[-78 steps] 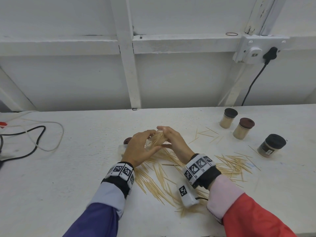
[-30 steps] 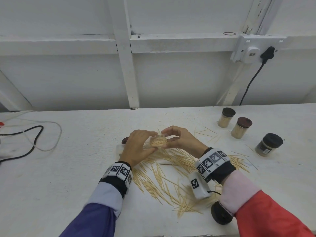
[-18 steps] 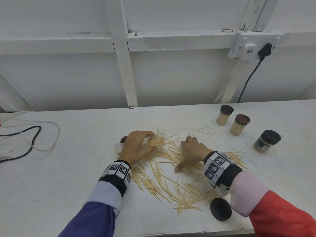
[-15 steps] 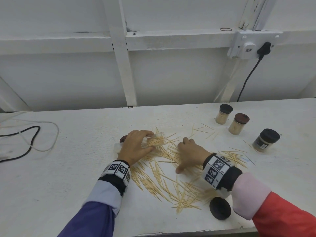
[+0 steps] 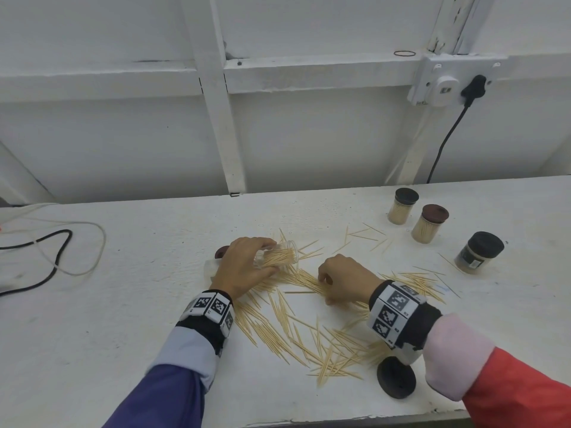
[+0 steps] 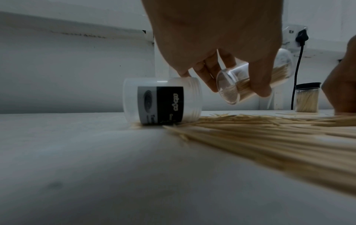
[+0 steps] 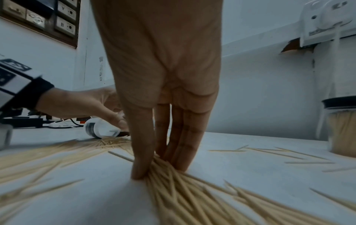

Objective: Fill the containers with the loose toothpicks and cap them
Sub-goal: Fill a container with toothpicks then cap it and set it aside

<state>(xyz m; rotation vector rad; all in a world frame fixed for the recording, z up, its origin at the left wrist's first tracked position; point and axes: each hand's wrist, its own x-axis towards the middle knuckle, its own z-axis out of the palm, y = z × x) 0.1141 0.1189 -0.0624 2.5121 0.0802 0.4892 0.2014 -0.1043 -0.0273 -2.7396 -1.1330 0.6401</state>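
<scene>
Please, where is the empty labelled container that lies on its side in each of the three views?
Head: empty labelled container at centre left, mostly hidden behind the left hand.
Left wrist: the container at centre, label towards the camera.
Right wrist: the container left of centre, small, at the far edge of the toothpicks.
Shared landmark: the left hand, directly beside it in every view.

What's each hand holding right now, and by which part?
Left hand grips the clear toothpick container around its side wall. Right hand pinches a bunch of loose toothpicks on the table.
</scene>
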